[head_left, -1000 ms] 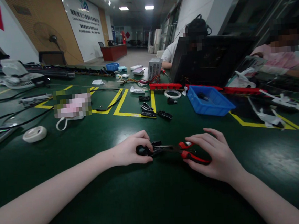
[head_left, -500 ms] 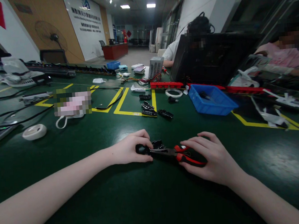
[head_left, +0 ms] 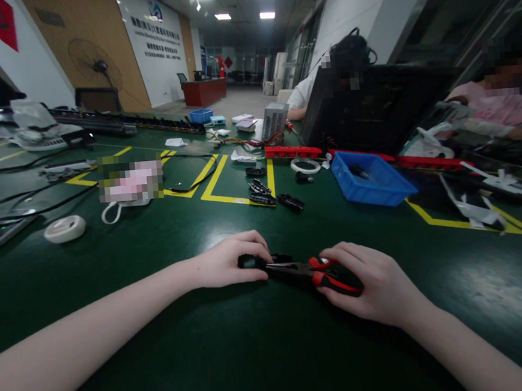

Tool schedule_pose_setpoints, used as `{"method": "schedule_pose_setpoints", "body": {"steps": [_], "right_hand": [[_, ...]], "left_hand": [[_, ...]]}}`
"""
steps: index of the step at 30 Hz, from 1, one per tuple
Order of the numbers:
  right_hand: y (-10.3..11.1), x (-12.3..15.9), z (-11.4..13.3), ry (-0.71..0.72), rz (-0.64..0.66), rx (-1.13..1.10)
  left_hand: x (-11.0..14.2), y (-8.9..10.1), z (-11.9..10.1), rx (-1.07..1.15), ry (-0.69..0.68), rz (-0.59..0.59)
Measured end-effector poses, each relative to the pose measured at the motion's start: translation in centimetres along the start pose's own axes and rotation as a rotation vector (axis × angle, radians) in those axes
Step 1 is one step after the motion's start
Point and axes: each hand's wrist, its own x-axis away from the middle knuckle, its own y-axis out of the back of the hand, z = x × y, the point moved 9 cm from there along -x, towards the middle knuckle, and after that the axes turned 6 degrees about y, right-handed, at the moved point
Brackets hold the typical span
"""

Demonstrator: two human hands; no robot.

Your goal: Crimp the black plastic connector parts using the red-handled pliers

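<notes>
My left hand (head_left: 236, 260) is closed around a small black plastic part (head_left: 250, 261), its thumb and fingers pressing it from both sides just above the green table (head_left: 255, 352). In my right hand (head_left: 371, 277) are needle-nose pliers (head_left: 296, 267) with red and black handles. Their narrow jaws reach left to the end of the black part, by my left fingertips; whether they grip it cannot be made out. Another black piece shows just behind the jaws, partly hidden. Farther back lie several loose black plastic pieces (head_left: 291, 202) near a yellow tape outline.
A blue bin (head_left: 372, 177) with a dark item inside stands right of the loose pieces. White tape rolls (head_left: 65, 229), a pink pouch (head_left: 133, 181) and cables lie left. A large black panel (head_left: 380, 108) stands behind the bin, with people across the table.
The pliers and my right hand have shifted a little left, closer to my left fingers. The black part has turned slightly in my left hand, and the camera view has moved a bit.
</notes>
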Motion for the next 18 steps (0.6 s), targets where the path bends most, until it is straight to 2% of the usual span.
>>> {"method": "schedule_pose_setpoints", "body": {"steps": [5,14,18], "right_hand": [[0.2,-0.3,0.0,-0.011,0.012,0.004],[-0.3,-0.1,-0.8,-0.068,0.068,-0.063],[-0.8,0.2,-1.3,-0.123,0.071,-0.128]], "left_hand": [[0.1,0.1,-0.5,-0.033,-0.078,-0.024],[0.6,-0.5,-0.7,-0.292,-0.131,-0.06],[0.5,-0.4,-0.6,-0.305,-0.138,-0.071]]}}
